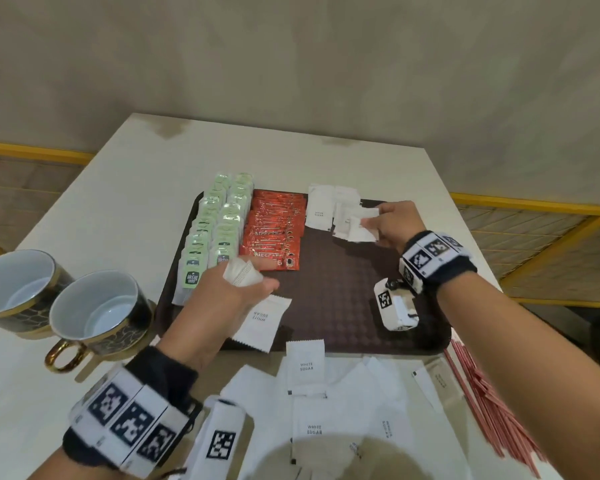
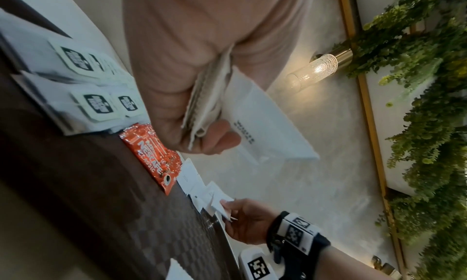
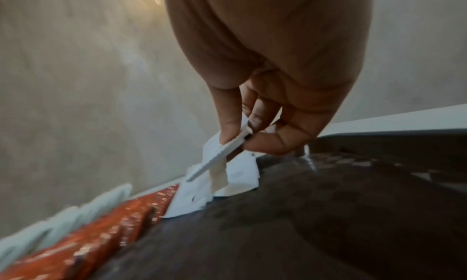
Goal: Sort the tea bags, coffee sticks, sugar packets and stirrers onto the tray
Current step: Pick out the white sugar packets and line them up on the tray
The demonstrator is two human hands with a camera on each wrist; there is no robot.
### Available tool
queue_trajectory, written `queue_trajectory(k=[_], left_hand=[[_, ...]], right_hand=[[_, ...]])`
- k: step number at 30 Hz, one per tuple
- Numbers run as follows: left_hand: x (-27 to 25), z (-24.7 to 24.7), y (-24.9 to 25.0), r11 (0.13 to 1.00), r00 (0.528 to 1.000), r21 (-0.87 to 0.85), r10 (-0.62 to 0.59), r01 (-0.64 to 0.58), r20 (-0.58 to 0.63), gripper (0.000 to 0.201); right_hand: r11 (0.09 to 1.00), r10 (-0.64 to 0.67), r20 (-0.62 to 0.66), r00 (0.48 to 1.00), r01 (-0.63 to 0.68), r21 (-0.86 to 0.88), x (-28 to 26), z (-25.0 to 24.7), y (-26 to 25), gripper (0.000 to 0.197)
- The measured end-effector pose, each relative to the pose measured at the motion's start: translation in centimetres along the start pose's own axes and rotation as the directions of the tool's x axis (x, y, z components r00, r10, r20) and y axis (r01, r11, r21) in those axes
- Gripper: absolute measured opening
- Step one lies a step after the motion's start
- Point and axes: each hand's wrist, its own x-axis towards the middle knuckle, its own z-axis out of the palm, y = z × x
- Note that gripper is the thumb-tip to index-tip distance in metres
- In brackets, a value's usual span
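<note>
A dark brown tray (image 1: 343, 299) holds two rows of green tea bags (image 1: 215, 233), a row of red coffee sticks (image 1: 278, 230) and white sugar packets (image 1: 321, 207) at its far right. My right hand (image 1: 378, 223) pinches a white sugar packet (image 3: 222, 154) between thumb and fingers just above that sugar pile (image 3: 235, 176). My left hand (image 1: 246, 282), over the tray's near left, grips a bunch of sugar packets (image 2: 209, 96). One sugar packet (image 1: 262, 322) lies on the tray's front edge. More sugar packets (image 1: 307, 367) lie loose on the table in front, and red stirrers (image 1: 492, 400) at the right.
Two dark cups (image 1: 94, 313) with gold handles stand on the white table (image 1: 118, 188) left of the tray. The table's far edge meets a beige wall (image 1: 291, 64). The tray's middle and right show bare patterned surface.
</note>
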Motion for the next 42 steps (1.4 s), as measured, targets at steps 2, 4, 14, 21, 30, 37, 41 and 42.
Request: queue_trajectory(k=[2,4,14,21,30,37,41,42], left_hand=[[-0.3,-0.5,-0.5,1.0,1.0,-0.016,-0.012,0.011,-0.009,0.021],[-0.6,-1.1,-0.8,0.999,1.0,-0.028,-0.017,0.017,-0.018,0.02],[-1.2,-2.0,-1.1,0.999,0.998,-0.036,-0.018,0.016,-0.067,0.017],[-1.8,-2.6,-1.3,0.999,0.995,-0.046,-0.005,0.001,-0.098,0.018],[-2.2,-2.8,-1.1,0.997,0.993,-0.078,0.007,-0.016,-0.12,0.018],[-2.5,-3.9,-1.8,0.997,0.987,-0.079,-0.012,-0.001,-0.162,0.016],[-2.5,-4.0,-2.0,0.995,0.987,-0.1,-0.026,0.01,-0.16,0.017],[-2.5,-4.0,-2.0,0.995,0.987,-0.099,-0.027,0.012,-0.157,0.017]], right_hand=[[0.999,0.041,-0.025,0.999,-0.041,-0.032,2.8,0.2,0.7,0.018],[0.997,0.043,-0.04,0.998,-0.046,-0.06,4.6,0.5,0.9,0.021],[0.994,0.03,-0.129,0.991,-0.042,-0.097,6.9,1.5,0.6,0.036],[0.997,0.003,-0.035,0.999,-0.001,0.073,5.0,-1.3,-1.0,0.025],[0.965,-0.095,0.29,0.952,0.16,-0.208,2.1,4.0,-3.2,0.017],[0.843,-0.245,0.112,0.963,0.269,-0.466,4.6,5.9,-2.8,0.019],[0.755,-0.292,0.122,0.949,0.307,-0.58,5.4,6.2,-2.8,0.023],[0.735,-0.299,0.124,0.946,0.311,-0.602,5.3,6.3,-2.8,0.027]])
